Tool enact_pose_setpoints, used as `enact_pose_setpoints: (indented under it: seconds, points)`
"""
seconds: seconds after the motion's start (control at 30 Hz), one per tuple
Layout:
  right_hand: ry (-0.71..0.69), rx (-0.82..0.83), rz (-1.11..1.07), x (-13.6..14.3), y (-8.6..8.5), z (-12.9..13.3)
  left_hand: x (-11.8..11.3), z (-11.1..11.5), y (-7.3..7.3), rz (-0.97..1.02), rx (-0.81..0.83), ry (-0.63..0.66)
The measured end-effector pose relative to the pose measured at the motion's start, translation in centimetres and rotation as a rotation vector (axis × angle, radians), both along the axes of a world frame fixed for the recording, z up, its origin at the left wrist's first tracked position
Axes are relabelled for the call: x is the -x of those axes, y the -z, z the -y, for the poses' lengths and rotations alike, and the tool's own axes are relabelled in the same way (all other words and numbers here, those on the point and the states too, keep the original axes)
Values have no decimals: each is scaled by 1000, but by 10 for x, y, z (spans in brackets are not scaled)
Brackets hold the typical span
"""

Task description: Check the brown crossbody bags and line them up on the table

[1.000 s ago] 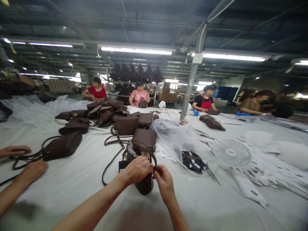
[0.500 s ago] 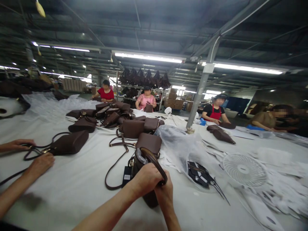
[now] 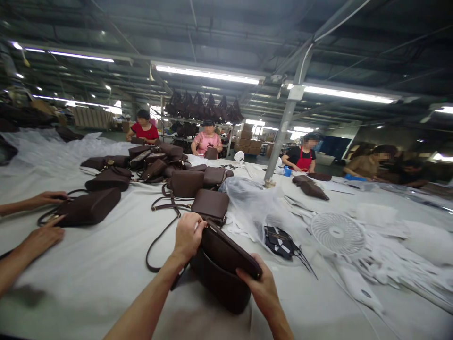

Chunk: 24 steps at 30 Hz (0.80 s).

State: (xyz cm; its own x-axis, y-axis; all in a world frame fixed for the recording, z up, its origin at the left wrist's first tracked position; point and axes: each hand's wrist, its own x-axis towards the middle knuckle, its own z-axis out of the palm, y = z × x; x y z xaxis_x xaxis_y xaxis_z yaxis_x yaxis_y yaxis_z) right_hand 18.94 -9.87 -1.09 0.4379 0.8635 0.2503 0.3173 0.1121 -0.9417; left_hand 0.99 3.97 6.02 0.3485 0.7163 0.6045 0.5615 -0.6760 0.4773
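A dark brown handbag [image 3: 221, 274] is tilted on the white-covered table in front of me, its zipped top edge facing up. My left hand [image 3: 190, 234] pinches the far left end of that top edge, near the zip. Around the right end of the bag my right hand [image 3: 260, 281] is wrapped, thumb on the front. A thin brown strap [image 3: 153, 252] loops out on the table to the left. Just beyond the bag lies another brown handbag [image 3: 210, 205]. What my left fingertips pinch is partly hidden.
At the left, a co-worker's hands [image 3: 40, 241] handle another brown bag [image 3: 92, 208]. A heap of brown bags [image 3: 159, 160] lies further back. To the right are a clear plastic bag with black tags [image 3: 279, 242], a white fan [image 3: 338, 233], paper scraps and a metal post [image 3: 285, 125].
The bag has been turned so its long side shows, and its open top now looks closed. My hands have moved apart to its two ends. My view has shifted slightly right.
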Motion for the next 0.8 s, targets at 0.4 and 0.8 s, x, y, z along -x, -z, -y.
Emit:
enact_pose_setpoints:
  seconds: [0.4,0.8]
  points:
    - [121,37,327,-97,-20,5,-12,39,26,385,655,433]
    - [-120,-132,845,8,-68,7,4,44,37,530,945,871]
